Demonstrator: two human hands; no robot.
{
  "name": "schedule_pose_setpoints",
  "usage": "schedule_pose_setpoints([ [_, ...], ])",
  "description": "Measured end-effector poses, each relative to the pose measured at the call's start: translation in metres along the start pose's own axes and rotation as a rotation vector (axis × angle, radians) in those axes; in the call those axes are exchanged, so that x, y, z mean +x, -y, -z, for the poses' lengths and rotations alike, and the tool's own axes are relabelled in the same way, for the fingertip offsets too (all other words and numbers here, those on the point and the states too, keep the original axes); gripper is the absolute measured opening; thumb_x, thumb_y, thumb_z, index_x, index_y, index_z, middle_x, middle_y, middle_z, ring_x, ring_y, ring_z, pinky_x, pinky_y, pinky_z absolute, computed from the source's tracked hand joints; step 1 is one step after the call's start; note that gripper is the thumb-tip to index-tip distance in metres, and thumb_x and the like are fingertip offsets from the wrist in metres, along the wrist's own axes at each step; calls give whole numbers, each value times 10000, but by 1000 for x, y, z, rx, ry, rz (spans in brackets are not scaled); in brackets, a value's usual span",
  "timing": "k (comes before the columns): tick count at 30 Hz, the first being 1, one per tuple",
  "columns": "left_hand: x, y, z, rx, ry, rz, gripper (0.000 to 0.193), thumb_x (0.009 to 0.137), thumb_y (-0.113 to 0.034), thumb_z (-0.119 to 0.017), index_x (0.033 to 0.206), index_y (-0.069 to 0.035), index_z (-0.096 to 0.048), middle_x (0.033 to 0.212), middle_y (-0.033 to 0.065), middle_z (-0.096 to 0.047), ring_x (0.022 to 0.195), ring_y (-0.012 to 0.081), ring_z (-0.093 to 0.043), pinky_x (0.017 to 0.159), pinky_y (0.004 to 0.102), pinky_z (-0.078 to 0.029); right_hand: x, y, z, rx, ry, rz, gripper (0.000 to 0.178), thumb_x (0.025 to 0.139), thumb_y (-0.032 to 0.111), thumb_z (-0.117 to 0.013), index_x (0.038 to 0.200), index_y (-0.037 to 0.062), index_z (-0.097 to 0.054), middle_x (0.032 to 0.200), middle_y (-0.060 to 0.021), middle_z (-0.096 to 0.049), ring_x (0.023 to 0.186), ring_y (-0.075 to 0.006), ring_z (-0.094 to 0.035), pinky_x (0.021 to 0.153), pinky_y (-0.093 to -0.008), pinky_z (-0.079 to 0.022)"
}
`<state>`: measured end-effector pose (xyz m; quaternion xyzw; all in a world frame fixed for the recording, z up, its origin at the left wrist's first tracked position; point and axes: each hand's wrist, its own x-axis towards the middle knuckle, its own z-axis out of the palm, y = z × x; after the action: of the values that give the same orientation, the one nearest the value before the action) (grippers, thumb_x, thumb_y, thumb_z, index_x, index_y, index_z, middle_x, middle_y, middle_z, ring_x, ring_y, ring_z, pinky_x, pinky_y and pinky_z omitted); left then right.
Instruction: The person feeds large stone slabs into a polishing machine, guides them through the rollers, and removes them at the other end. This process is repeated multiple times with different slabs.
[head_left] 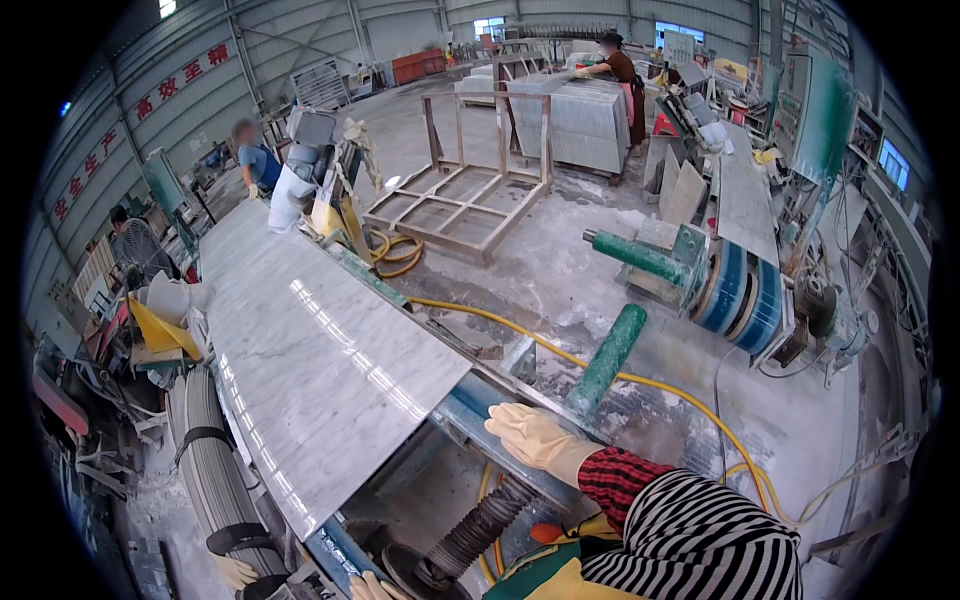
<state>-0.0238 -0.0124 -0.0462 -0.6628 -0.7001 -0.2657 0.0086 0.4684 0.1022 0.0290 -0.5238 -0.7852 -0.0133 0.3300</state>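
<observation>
My right hand [532,437], in a cream rubber glove, lies on the blue metal rail [462,402] past the near right corner of a polished grey-white marble slab [320,350]. Its fingers are stretched out and grip nothing. Cut off by the lower edge, what looks like my left hand [374,586] rests gloved fingers on the blue frame below the slab's near corner. The slab lies flat on a long machine bed. Another cream glove [236,571] shows at the lower left; whose it is I cannot tell.
A ribbed hose [482,522] runs below the frame. Green rollers [612,352] and a yellow hose [520,330] lie to the right. A rusty metal rack [470,205] stands ahead, near stacked slabs [592,125] and a person [622,80]. Another person [262,165] stands beyond the slab's far end.
</observation>
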Motion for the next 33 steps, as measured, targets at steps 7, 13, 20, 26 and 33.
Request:
schedule_pose_setpoints([
  [7, -2, -18, 9, 131, -46, -101, 381, 1099, -192, -554, 1434, -48, -668, 1479, 288, -606, 1417, 479, -518, 1218, 572, -369, -5, 1, -1, 8, 9, -51, 313, 934, 73, -650, 1247, 72, -651, 1320, -195, -653, 1245, -404, -622, 1071, -483, -519],
  [13, -9, 4, -4, 49, -63, -64, 377, 1092, -180, -571, 1431, -45, -670, 1485, 284, -604, 1416, 476, -519, 1214, 574, -376, -4, 4, 1, 7, 7, -29, 328, 916, 59, -660, 1243, 67, -638, 1298, -193, -644, 1216, -403, -626, 1036, -481, -532],
  [20, -3, -43, 23, 63, -69, -65, 356, 1075, -103, -605, 1416, -28, -671, 1434, 288, -628, 1377, 479, -547, 1198, 568, -399, -9, 5, 7, 1, 52, -72, 343, 903, 75, -654, 1245, 65, -644, 1369, -197, -620, 1281, -395, -590, 1088, -467, -497],
  [26, -1, -49, 40, 102, -196, -308, 381, 1080, -131, -604, 1433, 5, -641, 1422, 283, -632, 1328, 492, -579, 1155, 555, -447, -18, -2, -1, 1, -22, -4, 385, 878, 47, -672, 1260, 25, -629, 1350, -232, -618, 1232, -433, -599, 1075, -493, -501],
  [33, 2, -55, 39, 120, -211, -305, 347, 1056, -93, -621, 1383, 14, -669, 1386, 281, -643, 1329, 483, -573, 1148, 550, -445, -20, -2, 4, 4, -13, -13, 394, 870, 54, -670, 1260, 19, -622, 1332, -235, -628, 1209, -432, -609, 1055, -497, -507],
])
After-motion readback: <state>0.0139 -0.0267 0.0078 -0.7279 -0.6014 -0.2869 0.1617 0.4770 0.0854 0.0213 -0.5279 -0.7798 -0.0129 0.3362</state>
